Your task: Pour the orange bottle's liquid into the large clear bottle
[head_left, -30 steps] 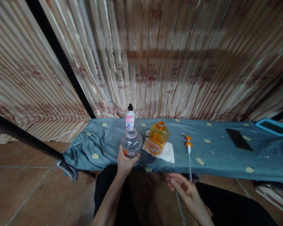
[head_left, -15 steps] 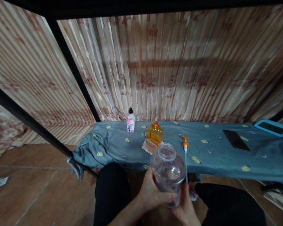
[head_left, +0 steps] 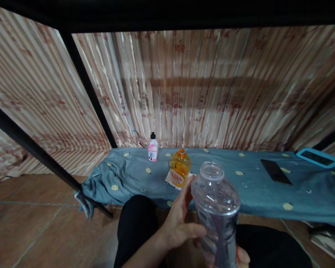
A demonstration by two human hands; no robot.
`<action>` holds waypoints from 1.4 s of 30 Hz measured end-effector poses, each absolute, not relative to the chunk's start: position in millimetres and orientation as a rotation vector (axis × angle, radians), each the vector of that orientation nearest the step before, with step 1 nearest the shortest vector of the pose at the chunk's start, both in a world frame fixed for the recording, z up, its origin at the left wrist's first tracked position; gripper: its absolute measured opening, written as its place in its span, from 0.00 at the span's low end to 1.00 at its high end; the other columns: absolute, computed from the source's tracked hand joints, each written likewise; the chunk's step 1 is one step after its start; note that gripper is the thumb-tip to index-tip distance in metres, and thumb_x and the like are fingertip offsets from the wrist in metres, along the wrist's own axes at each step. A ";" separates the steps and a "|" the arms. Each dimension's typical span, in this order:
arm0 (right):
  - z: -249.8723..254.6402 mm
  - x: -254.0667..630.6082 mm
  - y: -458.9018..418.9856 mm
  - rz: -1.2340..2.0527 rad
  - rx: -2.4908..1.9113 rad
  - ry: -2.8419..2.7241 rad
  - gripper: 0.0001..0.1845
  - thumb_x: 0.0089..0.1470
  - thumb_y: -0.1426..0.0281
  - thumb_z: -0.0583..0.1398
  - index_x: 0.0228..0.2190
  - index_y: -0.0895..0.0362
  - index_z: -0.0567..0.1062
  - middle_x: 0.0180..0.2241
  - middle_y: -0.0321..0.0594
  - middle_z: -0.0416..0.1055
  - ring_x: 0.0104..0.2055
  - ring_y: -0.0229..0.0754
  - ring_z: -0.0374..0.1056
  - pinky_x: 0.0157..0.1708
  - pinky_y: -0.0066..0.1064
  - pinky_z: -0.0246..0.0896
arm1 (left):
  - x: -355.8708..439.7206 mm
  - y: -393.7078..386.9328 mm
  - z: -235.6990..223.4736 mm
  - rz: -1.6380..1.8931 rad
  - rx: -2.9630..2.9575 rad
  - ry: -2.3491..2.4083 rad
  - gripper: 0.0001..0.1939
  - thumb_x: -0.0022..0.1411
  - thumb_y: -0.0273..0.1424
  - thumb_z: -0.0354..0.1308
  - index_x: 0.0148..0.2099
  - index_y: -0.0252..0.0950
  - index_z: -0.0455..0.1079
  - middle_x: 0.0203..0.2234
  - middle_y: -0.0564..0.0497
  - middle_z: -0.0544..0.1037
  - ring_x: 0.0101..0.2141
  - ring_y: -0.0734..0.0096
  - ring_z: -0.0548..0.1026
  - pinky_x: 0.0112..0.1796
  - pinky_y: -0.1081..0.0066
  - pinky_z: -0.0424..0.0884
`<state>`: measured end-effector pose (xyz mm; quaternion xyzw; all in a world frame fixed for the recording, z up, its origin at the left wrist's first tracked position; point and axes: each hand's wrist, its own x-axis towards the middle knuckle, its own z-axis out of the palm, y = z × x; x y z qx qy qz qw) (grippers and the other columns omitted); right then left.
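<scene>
A clear plastic bottle (head_left: 216,201) with an uncapped wide mouth is held upright in front of me, over the bench's near edge. My left hand (head_left: 178,227) wraps its left side, thumb across the front and fingers up toward the shoulder. Low on the right side, my right hand (head_left: 242,257) supports the bottle; most of that hand is hidden behind it. Just beyond my left fingertips stands an orange bottle (head_left: 181,163), uncapped, on a piece of white paper (head_left: 168,179). The orange pump head seen earlier is out of sight now.
On the blue-green cloth-covered bench (head_left: 134,178) stand a small pink-labelled bottle (head_left: 152,149) with a black cap, a dark phone (head_left: 276,172) and a blue-framed device (head_left: 318,158). Black frame bars (head_left: 86,89) and striped curtains (head_left: 178,74) surround it.
The clear bottle has moved right and closer to me, covering where the orange pump head was. My left hand has shifted up its side. The view has tilted slightly upward.
</scene>
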<state>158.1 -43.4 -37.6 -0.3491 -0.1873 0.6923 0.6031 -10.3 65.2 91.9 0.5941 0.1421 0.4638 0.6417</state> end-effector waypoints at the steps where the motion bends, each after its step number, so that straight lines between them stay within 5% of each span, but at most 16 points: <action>1: -25.5 156.0 -40.8 1.676 -0.690 -0.301 0.32 0.29 0.42 0.69 0.40 0.38 0.82 0.47 0.35 0.80 0.46 0.62 0.75 0.26 0.41 0.73 | -15.0 75.4 90.6 1.190 1.385 0.372 0.52 0.46 0.59 0.63 0.66 0.36 0.56 0.62 0.36 0.64 0.63 0.44 0.61 0.62 0.51 0.58; 4: 5.5 150.1 -32.7 1.684 -0.518 -0.145 0.28 0.31 0.51 0.72 0.39 0.41 0.83 0.44 0.46 0.81 0.41 0.59 0.78 0.25 0.35 0.72 | -23.8 117.4 85.3 1.459 1.529 0.720 0.46 0.53 0.52 0.63 0.67 0.42 0.51 0.65 0.40 0.59 0.66 0.50 0.56 0.64 0.52 0.55; 8: 25.4 151.7 -27.1 1.633 -0.577 -0.085 0.28 0.30 0.56 0.75 0.38 0.44 0.83 0.44 0.50 0.81 0.43 0.62 0.77 0.28 0.37 0.75 | -12.5 179.0 78.9 1.433 1.740 1.015 0.53 0.43 0.38 0.73 0.67 0.40 0.51 0.66 0.40 0.55 0.67 0.48 0.49 0.66 0.49 0.46; 19: 28.4 157.0 -14.7 1.517 -0.679 -0.017 0.24 0.35 0.58 0.74 0.37 0.51 0.84 0.40 0.55 0.81 0.41 0.61 0.78 0.31 0.40 0.76 | 15.3 215.5 53.2 1.312 1.887 0.884 0.37 0.45 0.26 0.69 0.58 0.38 0.64 0.54 0.43 0.71 0.55 0.52 0.70 0.57 0.49 0.65; 26: 30.8 156.5 -12.9 1.463 -0.770 0.033 0.22 0.35 0.58 0.74 0.36 0.51 0.84 0.37 0.56 0.82 0.37 0.60 0.79 0.29 0.38 0.76 | 18.6 208.2 53.3 1.317 1.940 0.921 0.31 0.47 0.28 0.69 0.54 0.40 0.65 0.51 0.45 0.71 0.52 0.56 0.71 0.55 0.53 0.68; 42: 29.2 166.7 -16.5 1.375 -0.917 0.021 0.24 0.37 0.58 0.72 0.39 0.51 0.83 0.40 0.56 0.82 0.40 0.61 0.78 0.32 0.40 0.76 | 22.5 204.9 52.1 1.322 2.020 0.856 0.37 0.47 0.30 0.70 0.58 0.40 0.59 0.55 0.44 0.66 0.56 0.54 0.66 0.58 0.51 0.64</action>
